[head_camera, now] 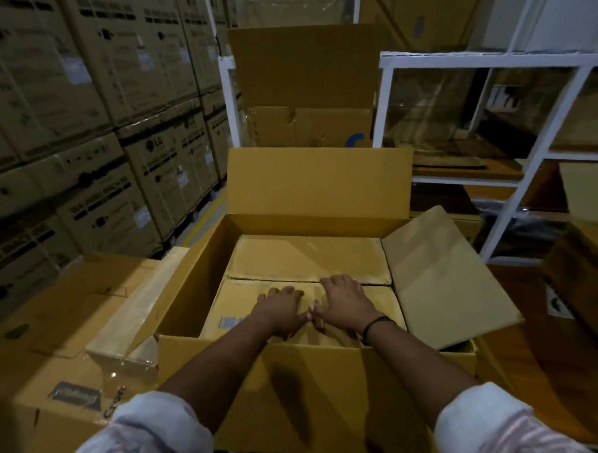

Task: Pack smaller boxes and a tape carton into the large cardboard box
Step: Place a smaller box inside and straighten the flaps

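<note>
While both arms reach in from 6 o'clock, the biggest mass in view is the wall of stacked printed cartons (81,133), which fills 9 to 11 o'clock. A white rack (454,58) with more cardboard on its shelves takes up 1 to 3 o'clock. At centre stands the large cardboard box (332,396), open, its back flap (319,181) upright at 12 o'clock and its right flap (443,274) leaning outward at 3 o'clock. Another brown carton (56,339) lies just beside it at 8 o'clock.

Inside the large box two smaller boxes lie flat and touching. The far smaller box (305,257) sits against the back wall, and the near smaller box (232,304) sits toward 6 o'clock.

The left hand (282,309) lies palm down on the near box, fingers straight and spread, pressing its top. The right hand (343,303) rests just beside it, thumbs almost touching, with its fingers bent at the seam between the two boxes. Whether they hook that edge cannot be told.

A dark wristband (375,325) circles the right wrist. A barcode label (229,322) shows on the near box at 9 o'clock of the left hand.
</note>
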`<action>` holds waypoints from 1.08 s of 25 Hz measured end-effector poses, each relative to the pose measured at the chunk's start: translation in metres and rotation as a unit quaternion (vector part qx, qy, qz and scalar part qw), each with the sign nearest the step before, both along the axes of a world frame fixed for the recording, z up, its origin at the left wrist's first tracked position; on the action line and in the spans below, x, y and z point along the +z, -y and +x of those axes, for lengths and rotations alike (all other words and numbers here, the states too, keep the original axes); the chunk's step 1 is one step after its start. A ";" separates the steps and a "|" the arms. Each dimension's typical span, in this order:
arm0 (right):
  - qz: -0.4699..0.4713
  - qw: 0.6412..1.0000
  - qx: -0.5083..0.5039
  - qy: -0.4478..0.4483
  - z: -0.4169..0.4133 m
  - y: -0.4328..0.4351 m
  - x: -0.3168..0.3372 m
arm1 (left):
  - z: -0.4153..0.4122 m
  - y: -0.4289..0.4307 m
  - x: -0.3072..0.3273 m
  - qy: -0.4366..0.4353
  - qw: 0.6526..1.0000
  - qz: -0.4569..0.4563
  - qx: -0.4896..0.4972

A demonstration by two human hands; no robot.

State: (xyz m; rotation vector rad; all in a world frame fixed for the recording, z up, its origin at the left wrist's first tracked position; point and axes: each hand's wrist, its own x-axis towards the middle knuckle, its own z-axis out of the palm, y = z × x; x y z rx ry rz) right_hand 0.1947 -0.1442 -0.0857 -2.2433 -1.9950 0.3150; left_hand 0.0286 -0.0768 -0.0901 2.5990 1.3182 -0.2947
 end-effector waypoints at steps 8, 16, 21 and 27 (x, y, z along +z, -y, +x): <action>-0.041 0.999 -0.028 0.010 -0.029 -0.041 -0.009 | -0.027 -0.046 -0.018 0.012 0.999 0.032 -0.041; -0.041 0.997 -0.058 0.035 -0.043 -0.056 -0.008 | -0.030 -0.075 -0.022 0.030 0.993 0.076 -0.082; -0.024 0.994 -0.076 0.071 -0.049 -0.063 0.000 | -0.036 -0.078 -0.014 0.079 0.987 0.105 -0.097; 0.114 0.979 -0.110 0.131 -0.056 -0.059 0.025 | -0.045 -0.075 0.011 0.171 0.963 0.179 -0.103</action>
